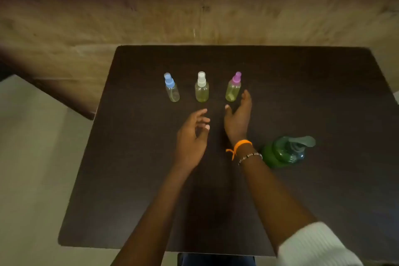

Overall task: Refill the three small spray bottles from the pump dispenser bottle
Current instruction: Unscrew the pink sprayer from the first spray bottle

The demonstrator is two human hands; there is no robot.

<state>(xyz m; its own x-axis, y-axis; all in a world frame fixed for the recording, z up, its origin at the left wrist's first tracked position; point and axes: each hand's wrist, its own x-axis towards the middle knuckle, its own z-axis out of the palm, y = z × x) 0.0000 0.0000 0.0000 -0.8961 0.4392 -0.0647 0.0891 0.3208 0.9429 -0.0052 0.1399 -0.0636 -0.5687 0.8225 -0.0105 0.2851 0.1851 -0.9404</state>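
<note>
Three small clear plastic spray bottles, blue-capped (pixel 172 88), white-capped (pixel 201 88), pink-capped (pixel 233 88), stood capped just beyond both released grips: left hand (pixel 191 136), right hand (pixel 238 117). Green pump dispenser bottle (pixel 285 152) stood beside right wrist. Blue-capped one looked unfilled.

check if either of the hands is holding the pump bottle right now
No, the left hand and right hand both hover open over the table, while the green pump bottle stands untouched beside the right wrist.
</note>
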